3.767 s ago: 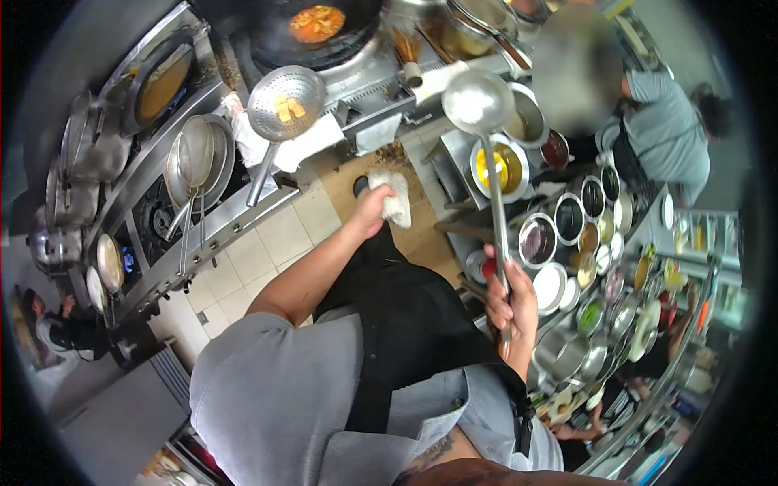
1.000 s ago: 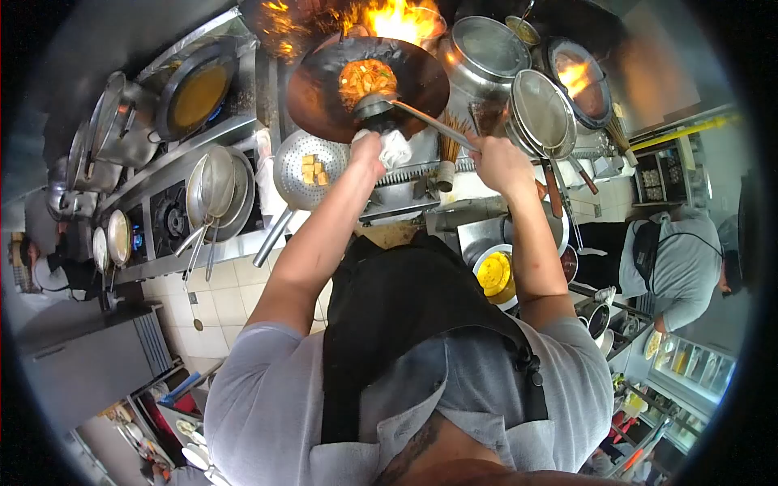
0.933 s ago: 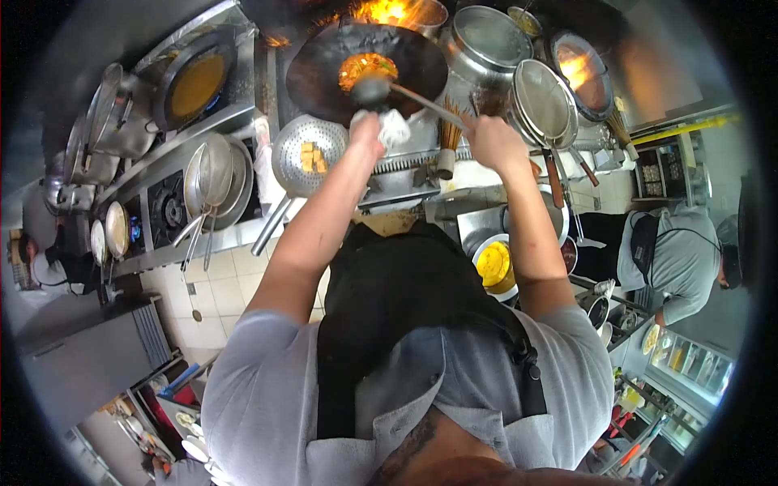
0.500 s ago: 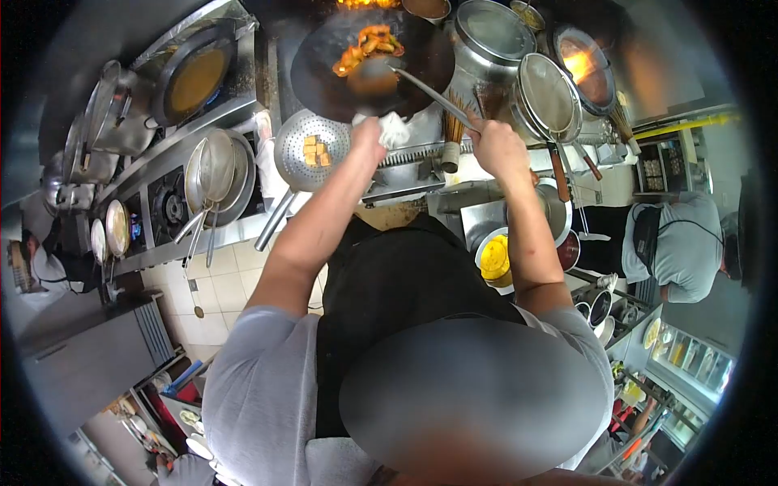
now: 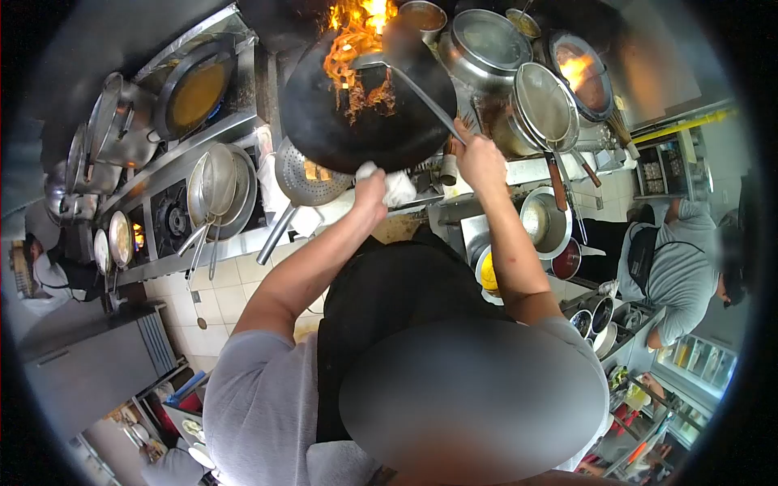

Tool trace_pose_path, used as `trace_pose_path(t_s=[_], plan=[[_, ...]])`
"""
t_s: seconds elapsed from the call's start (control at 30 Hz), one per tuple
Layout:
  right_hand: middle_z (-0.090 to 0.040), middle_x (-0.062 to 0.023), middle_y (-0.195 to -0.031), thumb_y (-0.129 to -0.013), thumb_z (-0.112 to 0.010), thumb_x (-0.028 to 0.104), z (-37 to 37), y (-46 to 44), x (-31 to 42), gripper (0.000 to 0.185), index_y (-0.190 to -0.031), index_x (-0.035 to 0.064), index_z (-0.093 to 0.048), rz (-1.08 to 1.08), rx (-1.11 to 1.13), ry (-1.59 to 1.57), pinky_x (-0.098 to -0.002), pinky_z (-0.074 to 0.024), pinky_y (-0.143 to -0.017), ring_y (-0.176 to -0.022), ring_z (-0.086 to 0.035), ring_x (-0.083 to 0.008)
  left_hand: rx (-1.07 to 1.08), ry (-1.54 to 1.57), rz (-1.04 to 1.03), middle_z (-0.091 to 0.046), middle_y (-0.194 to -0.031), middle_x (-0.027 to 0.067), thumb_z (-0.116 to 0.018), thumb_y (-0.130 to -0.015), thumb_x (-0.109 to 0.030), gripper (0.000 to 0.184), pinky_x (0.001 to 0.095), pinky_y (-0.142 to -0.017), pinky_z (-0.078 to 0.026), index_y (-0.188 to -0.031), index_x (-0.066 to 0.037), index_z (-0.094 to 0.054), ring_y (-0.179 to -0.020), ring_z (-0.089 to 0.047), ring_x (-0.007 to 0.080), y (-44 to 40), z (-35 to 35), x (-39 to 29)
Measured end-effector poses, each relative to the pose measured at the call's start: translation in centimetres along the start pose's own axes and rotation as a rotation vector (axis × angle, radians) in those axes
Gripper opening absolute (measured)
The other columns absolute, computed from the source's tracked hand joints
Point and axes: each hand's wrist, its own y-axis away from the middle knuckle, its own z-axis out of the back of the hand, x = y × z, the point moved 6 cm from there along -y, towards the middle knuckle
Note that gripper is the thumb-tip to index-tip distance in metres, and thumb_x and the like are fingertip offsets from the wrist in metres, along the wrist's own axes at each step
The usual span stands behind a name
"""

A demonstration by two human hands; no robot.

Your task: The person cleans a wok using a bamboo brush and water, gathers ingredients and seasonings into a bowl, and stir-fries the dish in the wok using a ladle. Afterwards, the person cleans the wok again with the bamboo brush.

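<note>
My left hand [image 5: 371,190] is closed on a folded white cloth [image 5: 398,189] at the near rim of a big black wok [image 5: 405,134]. Whether it also grips the wok's edge through the cloth is hidden. My right hand [image 5: 482,162] wraps round the long metal handle of a ladle [image 5: 427,102], whose head reaches into the wok among the food. Reddish-brown food pieces [image 5: 354,95] lie along the wok's far side, where tall flames rise. Just left of my left hand, a perforated strainer [image 5: 304,185] holds tan cubes [image 5: 316,172], partly covered by the wok.
Lidded pots [image 5: 492,40] and a sieve [image 5: 543,101] stand to the right of the wok. A pan of brown liquid [image 5: 197,83] sits at the left. A co-worker [image 5: 673,251] bends over at the right. Yellow food [image 5: 488,274] is in a container beneath my right arm.
The wok has tilted and come nearer to me, its near rim now over part of the strainer. Both hands moved nearer. Food spread toward the far side, and flames flared up there.
</note>
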Motion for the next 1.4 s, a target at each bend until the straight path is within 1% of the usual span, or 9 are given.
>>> trace_pose_path(t_s=[0.13, 0.3, 0.57, 0.8, 0.9, 0.97, 1.1, 1.27, 1.4], plan=[[-0.069, -0.0213, -0.101, -0.095, -0.055, 0.029, 2.8, 1.2, -0.2, 0.035, -0.129, 0.0284, -0.061, -0.014, 0.111, 0.07, -0.0486, -0.0542, -0.081, -0.092, -0.068, -0.0404, 0.036, 0.169, 0.148, -0.063, -0.099, 0.0178, -0.049, -0.098, -0.015, 0.019, 0.0544, -0.069, -0.059, -0.111, 0.0, -0.049, -0.083, -0.069, 0.0349, -7.5, -2.6, -3.2], [-0.07, -0.0202, -0.1, -0.095, -0.055, 0.027, 3.1, 0.9, -0.1, 0.034, -0.128, 0.0255, -0.062, 0.034, 0.167, 0.162, -0.0477, -0.0534, -0.084, -0.094, -0.068, -0.0384, 0.108, 0.208, 0.074, -0.062, -0.101, 0.0175, -0.044, -0.099, -0.012, 0.024, 0.0541, -0.068, -0.059, -0.119, 0.002, -0.047, -0.084, -0.069, 0.0352, -15.0, -3.4, -3.9], [-0.069, -0.0226, -0.105, -0.096, -0.052, 0.028, 2.8, -0.9, 1.3, 0.029, -0.114, 0.0118, -0.067, 0.006, 0.241, 0.111, -0.0487, -0.0529, -0.086, -0.1, -0.066, -0.0407, 0.1, 0.111, 0.133, -0.063, -0.104, 0.0172, -0.039, -0.1, -0.008, 0.025, 0.0531, -0.07, -0.059, -0.121, 0.001, -0.048, -0.086, -0.069, 0.0325, -8.2, -5.0, -4.4], [-0.069, -0.0204, -0.102, -0.094, -0.057, 0.029, -0.7, -2.2, 1.5, 0.032, -0.124, 0.021, -0.064, -0.016, 0.062, 0.025, -0.0489, -0.0543, -0.083, -0.096, -0.067, -0.0404, -0.059, -0.225, 0.009, -0.061, -0.113, 0.0155, -0.05, -0.097, -0.008, 0.033, 0.0495, -0.081, -0.058, -0.129, 0.003, -0.046, -0.096, -0.067, 0.0299, -5.1, 2.3, 1.4], [-0.069, -0.0198, -0.101, -0.093, -0.058, 0.029, 1.6, -0.8, 0.4, 0.037, -0.13, 0.0256, -0.061, 0.001, -0.035, -0.009, -0.049, -0.0549, -0.08, -0.091, -0.067, -0.0413, 0.013, 0.0, -0.11, -0.063, -0.114, 0.0148, -0.053, -0.096, -0.012, 0.038, 0.0407, -0.079, -0.057, -0.13, 0.004, -0.048, -0.088, -0.067, 0.0256, -2.5, 0.3, -0.3], [-0.068, -0.0202, -0.105, -0.093, -0.058, 0.03, 3.3, 0.5, -0.2, 0.036, -0.129, 0.027, -0.061, 0.014, 0.072, 0.061, -0.0495, -0.0548, -0.079, -0.092, -0.067, -0.0411, -0.041, 0.096, 0.048, -0.063, -0.102, 0.0173, -0.049, -0.098, -0.015, 0.02, 0.0528, -0.071, -0.058, -0.111, 0.0, -0.052, -0.086, -0.069, 0.0314, -5.6, -1.7, -2.4], [-0.07, -0.0188, -0.102, -0.096, -0.053, 0.028, 4.2, 0.1, -0.9, 0.034, -0.129, 0.0288, -0.061, 0.043, 0.174, 0.169, -0.0476, -0.0543, -0.083, -0.093, -0.068, -0.0398, 0.13, 0.151, 0.066, -0.064, -0.094, 0.016, -0.03, -0.105, -0.024, 0.031, 0.0503, -0.068, -0.059, -0.109, 0.0, -0.049, -0.079, -0.068, 0.0328, -15.3, -3.1, -2.7], [-0.069, -0.0234, -0.102, -0.1, -0.043, 0.029, 2.9, -0.9, -0.7, 0.037, -0.106, 0.0039, -0.069, 0.112, 0.176, 0.174, -0.0483, -0.0531, -0.086, -0.096, -0.068, -0.0404, 0.145, 0.12, 0.081, -0.064, -0.094, 0.0158, -0.031, -0.105, -0.02, 0.028, 0.0514, -0.069, -0.059, -0.112, 0.0, -0.049, -0.082, -0.068, 0.0327, -15.3, -3.8, -3.8], [-0.068, -0.0243, -0.104, -0.099, -0.045, 0.027, 3.8, -1.3, -0.7, 0.034, -0.105, 0.0049, -0.069, 0.068, 0.203, 0.167, -0.0485, -0.0531, -0.086, -0.098, -0.067, -0.0401, 0.143, 0.079, -0.002, -0.063, -0.101, 0.0159, -0.032, -0.105, -0.017, 0.023, 0.0537, -0.07, -0.059, -0.118, -0.004, -0.046, -0.085, -0.069, 0.0331, -9.9, -4.8, -4.3]])
